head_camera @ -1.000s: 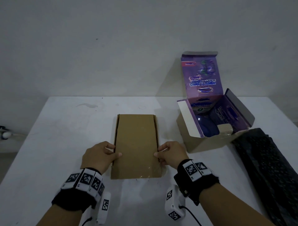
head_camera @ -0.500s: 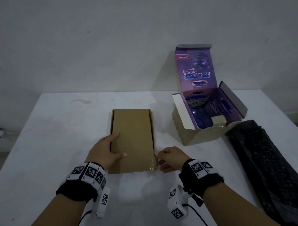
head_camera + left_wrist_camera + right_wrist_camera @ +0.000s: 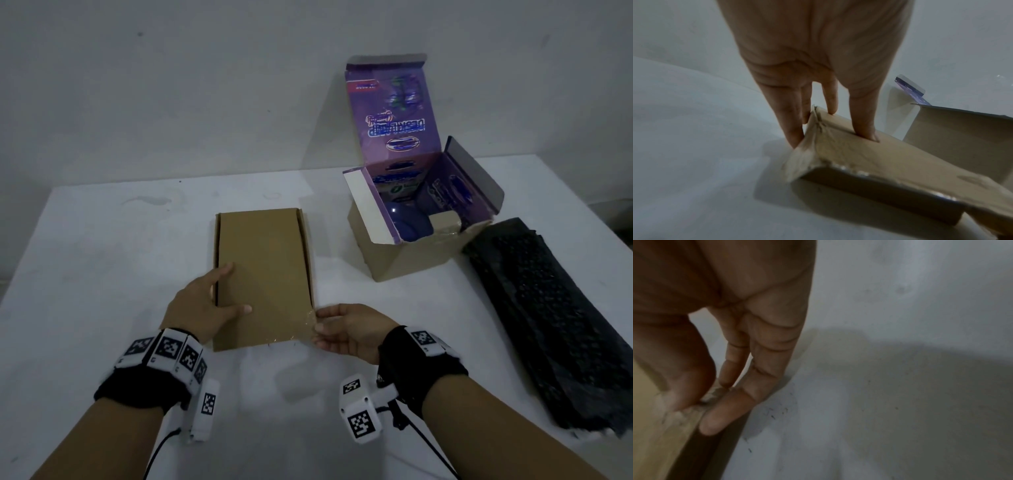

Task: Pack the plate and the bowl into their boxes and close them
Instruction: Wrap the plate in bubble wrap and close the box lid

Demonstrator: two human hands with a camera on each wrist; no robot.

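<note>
A flat brown cardboard box [image 3: 267, 267] lies closed in the middle of the white table [image 3: 102, 274]. My left hand [image 3: 226, 294] rests on its left edge, thumb and one finger on the lid, the other straight fingers [image 3: 793, 129] down the side wall of the brown box [image 3: 869, 159]. My right hand [image 3: 320, 320] pinches the box's near right corner, thumb on top and fingers [image 3: 723, 415] against the side. To the right stands a purple box [image 3: 424, 250], lid and flaps up, with a blue bowl [image 3: 407, 222] inside. No plate shows.
A black textured sheet [image 3: 555, 325] lies along the table's right side, just past the purple box. A grey wall rises behind the table. Bare tabletop stretches left of the brown box and in front of it.
My left hand has gone from curled at the box's left edge to laid out over the lid. My right hand has slid back to the near right corner.
</note>
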